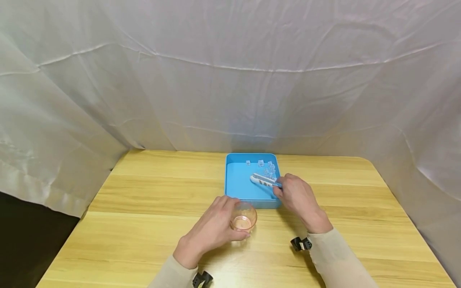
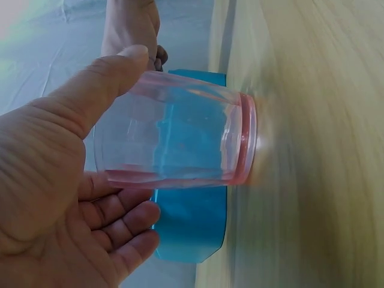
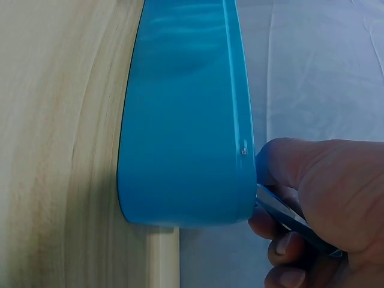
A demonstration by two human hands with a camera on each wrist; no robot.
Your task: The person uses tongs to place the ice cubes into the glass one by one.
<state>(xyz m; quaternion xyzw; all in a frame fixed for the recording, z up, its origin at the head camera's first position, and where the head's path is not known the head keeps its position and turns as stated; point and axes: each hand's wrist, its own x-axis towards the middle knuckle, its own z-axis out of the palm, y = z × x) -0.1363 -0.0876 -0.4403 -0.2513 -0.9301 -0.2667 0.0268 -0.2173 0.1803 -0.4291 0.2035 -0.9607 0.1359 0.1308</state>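
Observation:
A clear pinkish cup (image 1: 244, 218) stands upright on the table, near the front side of a blue tray (image 1: 237, 188). My left hand (image 1: 216, 224) grips it from the left; in the left wrist view the thumb (image 2: 114, 75) lies on one side of the cup and the fingers on the other. My right hand (image 1: 297, 196) holds a pair of white-and-blue tongs (image 1: 262, 180) over the tray. The tips point left above the tray floor, and whether anything is between them cannot be told. Several clear cubes (image 1: 270, 170) lie in the tray's right and back parts.
The wooden table (image 1: 155, 192) runs to both sides of the tray. A pale cloth curtain (image 1: 230, 100) hangs close behind the tray and along the sides. Black wrist cameras (image 1: 301, 244) are strapped at both sleeves.

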